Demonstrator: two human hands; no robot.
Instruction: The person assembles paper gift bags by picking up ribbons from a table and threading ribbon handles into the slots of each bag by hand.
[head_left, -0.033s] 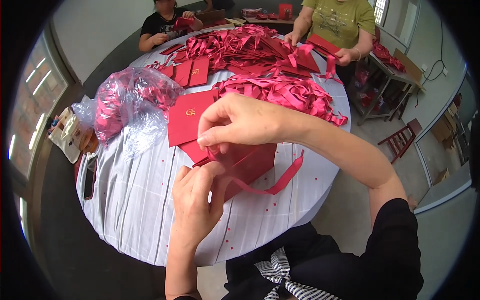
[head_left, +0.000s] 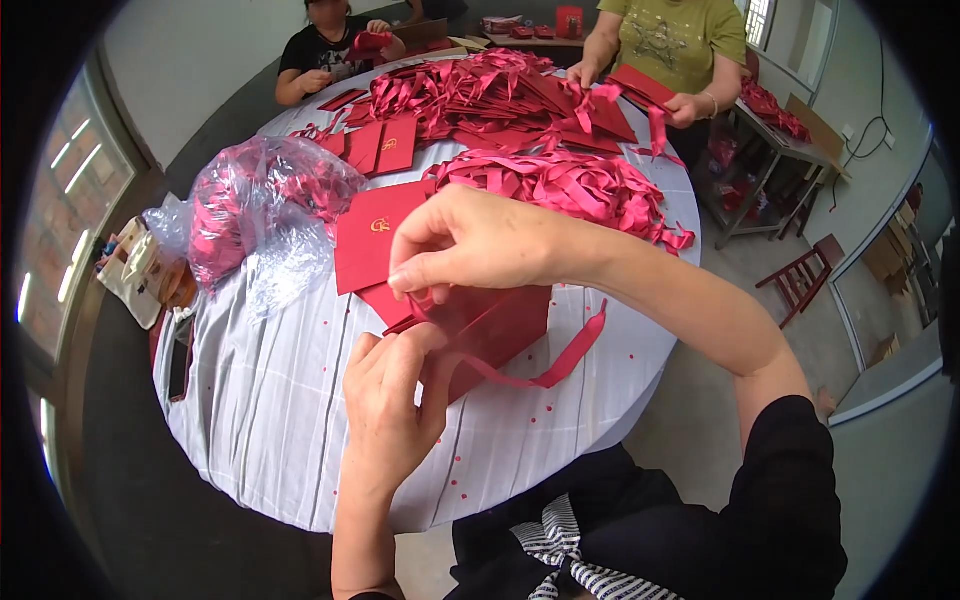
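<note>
A red paper bag or folder (head_left: 505, 325) stands in front of me; my hands hide part of it. My left hand (head_left: 393, 400) grips its near left edge, fingers bent and closed. Above it, my right hand (head_left: 470, 245) pinches a pinkish-red ribbon (head_left: 575, 366) between thumb and fingertips. One loose end of that ribbon curves out to the right over the white tablecloth. Beyond my hands lies a flat red card piece (head_left: 372, 235) with a gold emblem. Exactly where the ribbon passes through the paper is hidden by my fingers.
A heap of ribbons (head_left: 570, 190) lies past my right forearm, with piled red bags (head_left: 480, 100) farther back. Left stands a clear plastic bag (head_left: 265, 210) of red material. Two people work across the round table (head_left: 270, 420). A wooden stool (head_left: 803, 280) stands at right.
My right hand has shifted very slightly left with the ribbon still pinched. The left hand stays in place. The far-right person's hands and red cards have moved a little left.
</note>
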